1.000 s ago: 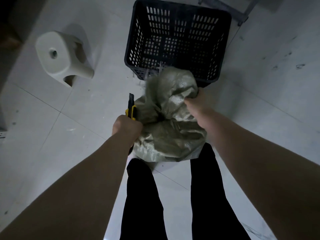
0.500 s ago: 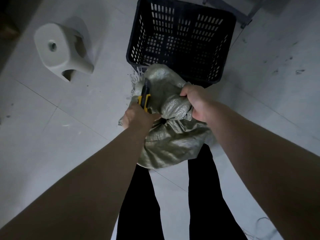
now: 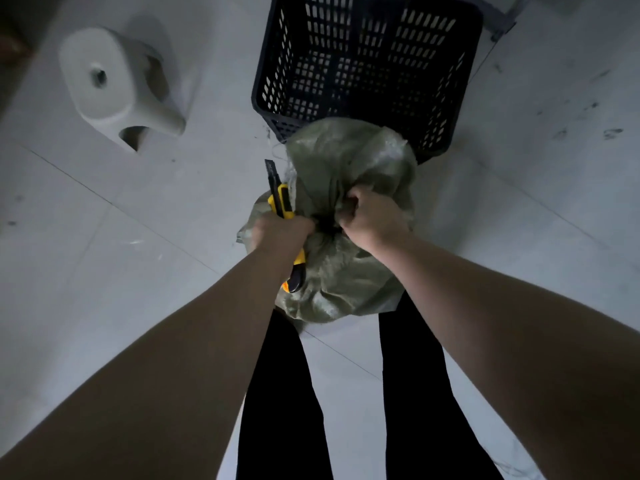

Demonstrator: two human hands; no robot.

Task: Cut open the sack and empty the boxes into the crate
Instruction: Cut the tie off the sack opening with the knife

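Centrally, a green woven sack [image 3: 343,244] stands on the pale tiled floor [image 3: 104,254], just in front of a dark slatted crate [image 3: 367,64]. Both hands bunch its gathered neck: the right hand [image 3: 372,220] fists the fabric, while the left hand [image 3: 278,233] grips a yellow utility knife [image 3: 282,202], and seemingly fabric too, blade pointing away. A white plastic stool [image 3: 110,84] stands farther left.

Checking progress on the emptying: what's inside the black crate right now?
The crate shows only its bare slatted floor and walls. The sack covers its near rim, so that corner is hidden.
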